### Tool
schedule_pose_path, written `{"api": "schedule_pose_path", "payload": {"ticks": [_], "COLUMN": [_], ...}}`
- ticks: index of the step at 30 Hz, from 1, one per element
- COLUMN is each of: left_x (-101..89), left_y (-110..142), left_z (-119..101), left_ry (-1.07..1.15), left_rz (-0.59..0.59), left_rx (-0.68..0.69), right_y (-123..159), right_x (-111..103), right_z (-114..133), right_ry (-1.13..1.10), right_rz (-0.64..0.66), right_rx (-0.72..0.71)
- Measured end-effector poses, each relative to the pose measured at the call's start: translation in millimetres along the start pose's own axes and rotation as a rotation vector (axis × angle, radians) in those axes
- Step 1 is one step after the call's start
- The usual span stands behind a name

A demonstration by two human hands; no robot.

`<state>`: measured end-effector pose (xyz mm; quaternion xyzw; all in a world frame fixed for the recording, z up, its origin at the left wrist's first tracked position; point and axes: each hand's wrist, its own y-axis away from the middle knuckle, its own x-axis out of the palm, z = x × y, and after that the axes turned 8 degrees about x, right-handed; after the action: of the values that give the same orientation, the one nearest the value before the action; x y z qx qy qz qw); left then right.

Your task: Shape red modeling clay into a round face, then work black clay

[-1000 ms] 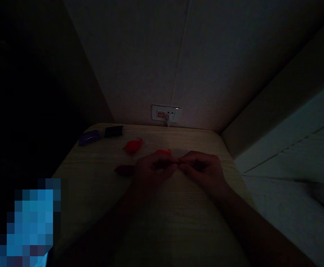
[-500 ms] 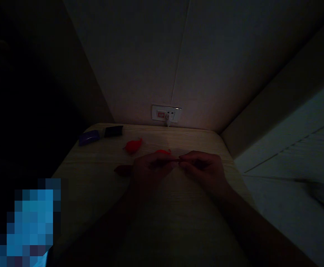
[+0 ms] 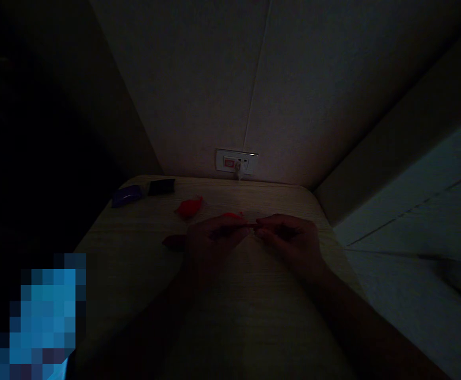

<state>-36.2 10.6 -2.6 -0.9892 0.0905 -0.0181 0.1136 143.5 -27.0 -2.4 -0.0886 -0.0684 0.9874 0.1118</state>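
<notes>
While the thumb and fingertips of the left hand (image 3: pixel 213 240) pinch one end of a thin, dark red strip (image 3: pixel 251 226), the thumb and fingertips of the right hand (image 3: pixel 293 238) close on its other end; so there it is, a short stretch of red bridging the small gap between the two hands, its material too dim to tell; the remaining fingers curl in behind, and how tightly they fold, I cannot tell in this gloom!

Just beyond the left hand, a bright red, curved object (image 3: pixel 233 215) peeps out, mostly hidden; further left sits a bright red, rounded object with a pointed tip (image 3: pixel 189 208), lying on the pale, wood-grained tabletop (image 3: pixel 250 316); nearer, a dark red, tapering object (image 3: pixel 173 243) pokes out from the left hand's outer side, its other end covered.

Out to the far left corner now, a glossy purple packet (image 3: pixel 126 196) lies near a black, rectangular packet (image 3: pixel 161 187); and behind the tabletop, on the pale wall (image 3: pixel 198 95), a rectangular socket plate (image 3: pixel 219 161) carries a red switch (image 3: pixel 229 163) and a whitish plug (image 3: pixel 240 170).
</notes>
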Motion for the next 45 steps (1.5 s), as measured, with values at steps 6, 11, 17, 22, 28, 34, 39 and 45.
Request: {"api": "schedule_pose_path", "payload": {"ticks": [6,11,17,22,28,34,39,45], "left_x": [-0.5,-0.7,0.0,0.5,0.4,-1.2,-0.8,-1.0], "left_y": [-0.8,-2.9,-3.1,-3.2,-1.5,0.4,1.1,2.7], "left_z": [2.1,1.7,1.8,4.3,5.3,11.2,11.2,2.9], "left_ry": [0.036,0.032,0.033,0.07,0.065,0.014,-0.008,-0.086], "left_rz": [0.013,0.036,0.048,0.084,0.163,0.157,0.117,0.073], "left_rx": [-0.045,-0.036,-0.028,-0.04,0.001,0.057,0.066,0.063], "right_y": [0.0,-0.9,0.9,1.8,0.8,1.3,2.5,3.7], "right_x": [-1.8,-2.2,-2.0,-1.8,-1.9,-1.6,-1.3,-0.5], "right_z": [-0.4,-0.8,0.3,3.2,4.8,3.4,4.6,3.1], "right_ry": [0.031,0.014,0.028,0.003,-0.002,-0.001,0.022,0.016], "right_rz": [0.027,0.059,0.025,0.057,0.131,0.102,0.115,0.078], "right_rx": [-0.003,-0.026,-0.031,-0.015,-0.015,-0.051,-0.087,-0.053]}}
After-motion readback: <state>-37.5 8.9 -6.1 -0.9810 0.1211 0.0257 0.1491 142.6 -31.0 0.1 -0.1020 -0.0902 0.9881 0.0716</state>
